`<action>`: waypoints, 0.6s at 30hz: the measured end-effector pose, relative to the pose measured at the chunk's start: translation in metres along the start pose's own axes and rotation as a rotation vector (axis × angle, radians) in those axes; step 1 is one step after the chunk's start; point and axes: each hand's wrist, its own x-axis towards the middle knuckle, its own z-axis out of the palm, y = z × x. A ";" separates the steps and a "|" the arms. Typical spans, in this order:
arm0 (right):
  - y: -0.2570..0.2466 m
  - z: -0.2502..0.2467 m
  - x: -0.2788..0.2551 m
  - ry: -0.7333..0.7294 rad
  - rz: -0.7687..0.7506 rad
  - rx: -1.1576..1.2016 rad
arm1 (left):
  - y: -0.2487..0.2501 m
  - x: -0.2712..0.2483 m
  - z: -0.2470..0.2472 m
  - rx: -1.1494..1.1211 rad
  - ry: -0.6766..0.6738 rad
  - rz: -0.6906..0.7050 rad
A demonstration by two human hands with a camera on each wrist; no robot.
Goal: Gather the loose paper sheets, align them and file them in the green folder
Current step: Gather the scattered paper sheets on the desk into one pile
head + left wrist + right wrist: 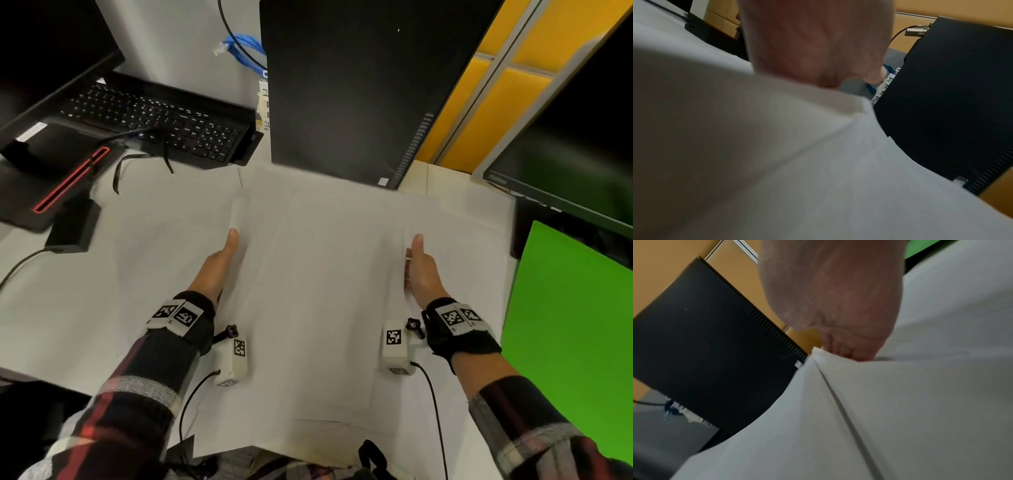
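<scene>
Several white paper sheets (325, 274) lie overlapped in the middle of the white desk (102, 274), hard to tell apart. My left hand (222, 260) is at their left edge with the thumb pointing forward; that edge curls up, and its fingers are hidden beneath the paper (797, 162). My right hand (423, 270) holds the right edge, thumb up, and its fingers (840, 350) curl under a raised fold of paper (900, 402). The green folder (565, 325) lies flat to the right of the sheets, untouched.
A black computer case (342, 85) stands right behind the sheets. A keyboard (154, 116), a black dock with a red stripe (51, 181) and a power adapter (73, 226) sit at the left. A monitor (565, 154) stands behind the folder.
</scene>
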 end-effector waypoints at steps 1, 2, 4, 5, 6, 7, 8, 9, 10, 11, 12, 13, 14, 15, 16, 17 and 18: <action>0.000 0.004 -0.004 -0.003 -0.025 -0.065 | -0.001 -0.001 0.001 0.013 -0.002 0.007; 0.001 0.010 -0.008 -0.023 -0.056 -0.147 | -0.002 -0.003 0.005 0.038 -0.012 0.028; 0.004 0.026 -0.015 -0.102 -0.084 -0.227 | -0.002 -0.008 0.016 0.076 -0.057 0.078; 0.004 0.034 -0.019 -0.126 -0.103 -0.231 | -0.002 -0.012 0.023 0.092 -0.072 0.093; 0.004 0.038 -0.023 -0.137 -0.118 -0.229 | -0.003 -0.014 0.027 0.103 -0.080 0.108; 0.005 0.039 -0.023 -0.135 -0.139 -0.205 | -0.004 -0.015 0.028 0.095 -0.073 0.118; 0.005 0.035 -0.023 -0.128 -0.151 -0.171 | -0.004 -0.016 0.026 0.072 -0.060 0.120; 0.008 0.027 -0.021 -0.103 -0.164 -0.137 | -0.005 -0.017 0.021 0.037 -0.048 0.117; 0.011 0.017 -0.020 -0.058 -0.172 -0.127 | -0.006 -0.017 0.014 0.018 -0.035 0.115; 0.015 0.005 -0.018 0.021 -0.188 -0.147 | -0.008 -0.017 0.005 0.016 -0.024 0.114; 0.020 -0.008 -0.014 0.119 -0.174 -0.210 | -0.011 -0.016 -0.004 0.043 -0.019 0.115; 0.027 -0.021 -0.011 0.218 -0.134 -0.305 | -0.013 -0.015 -0.013 0.081 -0.026 0.114; 0.033 -0.032 -0.009 0.315 -0.049 -0.419 | -0.015 -0.013 -0.020 0.115 -0.039 0.101; 0.040 -0.042 -0.010 0.390 0.057 -0.508 | -0.016 -0.012 -0.026 0.136 -0.054 0.092; 0.046 -0.049 -0.012 0.446 0.154 -0.551 | -0.017 -0.011 -0.030 0.153 -0.069 0.091; 0.051 -0.053 -0.014 0.486 0.222 -0.557 | -0.017 -0.010 -0.033 0.165 -0.085 0.095; 0.055 -0.055 -0.016 0.516 0.256 -0.544 | -0.017 -0.010 -0.033 0.172 -0.096 0.094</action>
